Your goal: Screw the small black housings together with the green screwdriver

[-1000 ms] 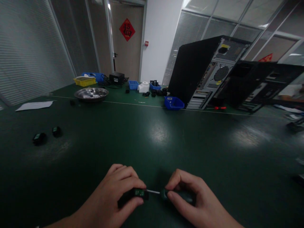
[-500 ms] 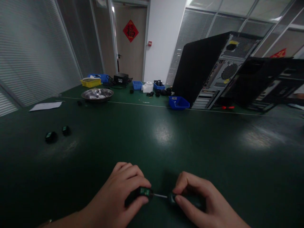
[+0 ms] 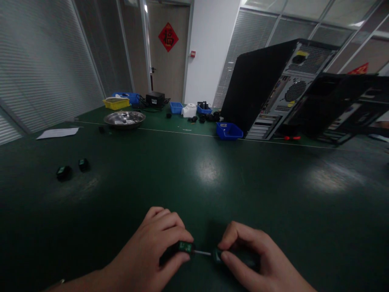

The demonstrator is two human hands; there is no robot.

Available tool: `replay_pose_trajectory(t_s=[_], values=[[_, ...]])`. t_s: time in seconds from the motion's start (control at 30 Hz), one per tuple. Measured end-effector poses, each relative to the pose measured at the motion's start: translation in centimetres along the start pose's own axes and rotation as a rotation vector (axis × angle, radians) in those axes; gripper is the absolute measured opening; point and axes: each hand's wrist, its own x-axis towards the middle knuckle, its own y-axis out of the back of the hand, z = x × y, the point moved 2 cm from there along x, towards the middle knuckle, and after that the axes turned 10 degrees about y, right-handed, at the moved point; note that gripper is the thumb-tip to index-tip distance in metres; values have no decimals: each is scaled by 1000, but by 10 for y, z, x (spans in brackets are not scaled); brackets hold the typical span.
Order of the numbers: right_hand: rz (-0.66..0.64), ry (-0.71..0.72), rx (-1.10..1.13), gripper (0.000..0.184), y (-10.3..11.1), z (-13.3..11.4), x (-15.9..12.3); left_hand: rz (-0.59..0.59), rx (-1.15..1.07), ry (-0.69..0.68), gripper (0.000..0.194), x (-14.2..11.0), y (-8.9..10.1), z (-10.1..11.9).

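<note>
At the near middle of the table, my left hand (image 3: 159,243) is closed round a small dark block with a green face (image 3: 184,246) that bears pale markings. The block's far-left part is hidden in the hand. My right hand (image 3: 252,253) pinches the dark handle of a screwdriver (image 3: 216,255) between thumb and fingers. Its thin metal shaft (image 3: 202,252) points left and meets the block's right end. Whether the tip sits in a screw is too small to tell.
Two similar dark blocks (image 3: 63,172) lie on the green table (image 3: 170,170) at left. Farther back are a paper sheet (image 3: 57,132), a metal dish (image 3: 124,125), a yellow bin (image 3: 116,104) and a blue bin (image 3: 229,136). A black computer case (image 3: 255,81) stands at back right.
The screwdriver's handle has shifted slightly left and my right hand's fingers have moved with it. My left hand stays on the block. The view has shifted slightly.
</note>
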Motion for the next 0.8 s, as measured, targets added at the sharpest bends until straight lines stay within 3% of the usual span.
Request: replay_pose_trajectory(t_s=[0.13, 0.27, 0.53, 0.8], values=[[44, -13, 19, 14, 2, 4, 0, 3, -19, 20, 22, 0, 0, 0], [79, -31, 22, 20, 6, 5, 1, 8, -62, 64, 38, -3, -3, -5], [-17, -7, -27, 10, 6, -2, 0, 3, -69, 94, 37, -6, -7, -12], [-29, -4, -48, 4, 2, -2, -4, -6, -58, 59, 34, -3, -6, -9]])
